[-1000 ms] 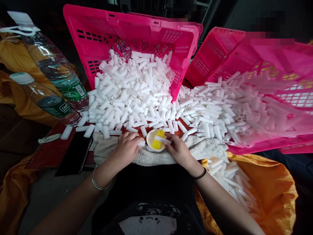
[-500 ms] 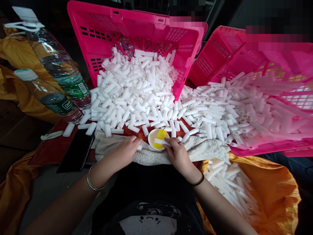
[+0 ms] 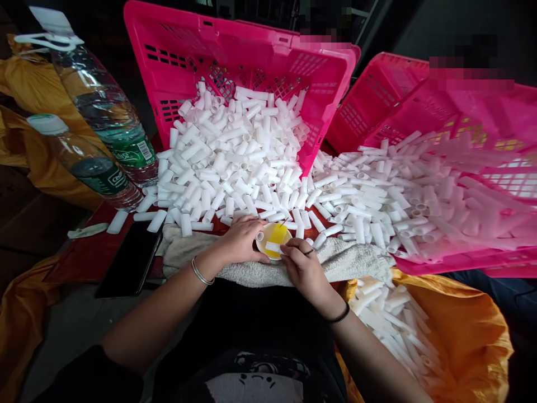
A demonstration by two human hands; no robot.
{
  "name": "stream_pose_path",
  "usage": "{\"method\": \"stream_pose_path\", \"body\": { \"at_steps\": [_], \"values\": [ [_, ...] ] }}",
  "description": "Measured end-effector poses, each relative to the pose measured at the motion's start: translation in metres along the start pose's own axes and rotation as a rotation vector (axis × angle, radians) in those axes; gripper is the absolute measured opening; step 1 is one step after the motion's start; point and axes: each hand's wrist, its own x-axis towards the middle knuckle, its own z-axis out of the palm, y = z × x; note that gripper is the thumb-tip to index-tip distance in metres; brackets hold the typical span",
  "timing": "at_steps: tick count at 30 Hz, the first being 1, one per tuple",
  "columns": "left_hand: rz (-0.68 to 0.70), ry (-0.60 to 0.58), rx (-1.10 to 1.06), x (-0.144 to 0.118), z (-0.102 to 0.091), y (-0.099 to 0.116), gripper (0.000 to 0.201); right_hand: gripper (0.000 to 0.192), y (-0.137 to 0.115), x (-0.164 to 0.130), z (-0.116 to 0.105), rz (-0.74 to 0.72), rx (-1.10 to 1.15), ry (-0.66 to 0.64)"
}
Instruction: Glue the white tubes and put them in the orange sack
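Tube (image 3: 272, 246) (white) half hidden, apparently pinched by right hand (image 3: 302, 267).

Single head-worn camera, facing forward and down, close above the left hand (image 3: 241, 240) and right hand (image 3: 304, 268), counter (image 3: 96, 252) just beyond.

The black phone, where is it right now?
In the head view the black phone lies flat at lower left, just left of the towel and below the two water bottles.
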Motion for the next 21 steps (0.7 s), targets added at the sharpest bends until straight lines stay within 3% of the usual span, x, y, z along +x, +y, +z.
{"method": "stream_pose_path", "body": {
  "at_steps": [7, 12, 17, 21],
  "values": [
    [-0.024, 0.024, -0.018, -0.0043, 0.0002, -0.0013, 0.089, 0.031, 0.0005, -0.0081, 0.0023, 0.266, 0.061, -0.014],
    [-0.020, 0.016, -0.032, -0.0048, -0.0005, -0.0012, 0.080, 0.015, 0.0011, -0.0048, -0.0006, 0.011, -0.036, 0.012],
    [-0.029, 0.010, -0.035, -0.0047, -0.0006, -0.0006, 0.074, 0.020, 0.0021, -0.0039, -0.0027, 0.144, -0.003, -0.035],
    [-0.025, -0.003, -0.007, -0.0060, -0.0019, 0.0012, 0.074, 0.020, 0.0081, -0.0088, -0.0036, -0.075, -0.116, -0.038]
  ]
}}
